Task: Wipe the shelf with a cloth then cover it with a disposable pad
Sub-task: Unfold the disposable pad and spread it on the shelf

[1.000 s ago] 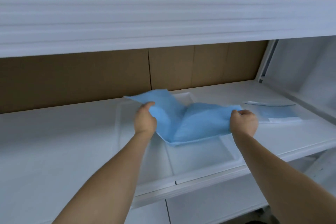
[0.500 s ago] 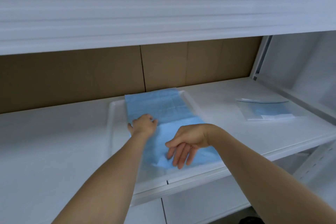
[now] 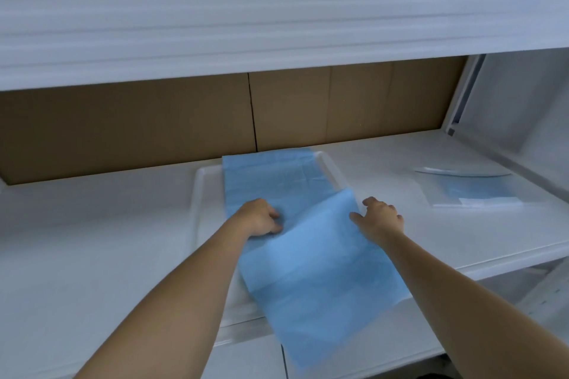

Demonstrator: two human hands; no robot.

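A light blue disposable pad (image 3: 295,255) lies lengthwise across a shallow white tray (image 3: 197,194) on the white shelf (image 3: 92,240). Its far part rests flat and reaches the cardboard back wall. Its near part is a wide flap that spreads toward me and hangs past the shelf's front edge. My left hand (image 3: 261,218) rests on the pad's middle with fingers curled on the flap's upper edge. My right hand (image 3: 380,218) grips the flap's upper right corner, just beyond the tray's right rim.
A clear plastic wrapper (image 3: 474,194) with blue material inside lies on the shelf to the right. The upper shelf's thick white front edge (image 3: 277,28) hangs overhead. Brown cardboard (image 3: 123,129) closes the back. A white side panel (image 3: 517,95) stands at the right.
The pad went from bunched between both hands to laid along the tray. My right hand has swung from the near part out to the right, opening a flap over the shelf's front edge.
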